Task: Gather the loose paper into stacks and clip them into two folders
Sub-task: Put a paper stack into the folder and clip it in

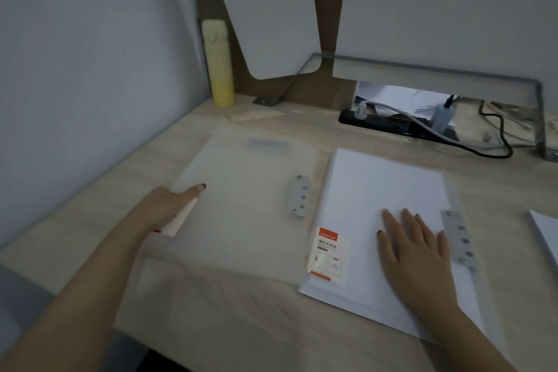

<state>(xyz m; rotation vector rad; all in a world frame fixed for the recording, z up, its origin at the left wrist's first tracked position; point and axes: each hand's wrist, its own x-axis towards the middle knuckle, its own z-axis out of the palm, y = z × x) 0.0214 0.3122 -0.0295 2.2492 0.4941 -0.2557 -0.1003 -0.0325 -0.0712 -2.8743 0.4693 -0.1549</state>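
The wooden desk (241,326) leaves open room toward me, though the power strip (389,125) and its cables crowd the back edge. My left hand (169,205) pinches the left edge of the translucent folder (247,205), which looks like light, bendy, slick plastic. My right hand (419,254) lies flat with fingers spread on the paper stack (377,184) beside it; these thin sheets will likely slide, so I'd square them by their edges before the metal clip (460,238).

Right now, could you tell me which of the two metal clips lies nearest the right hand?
The right clip, beside the paper, just past the right hand's little finger; the other clip sits on the left folder.
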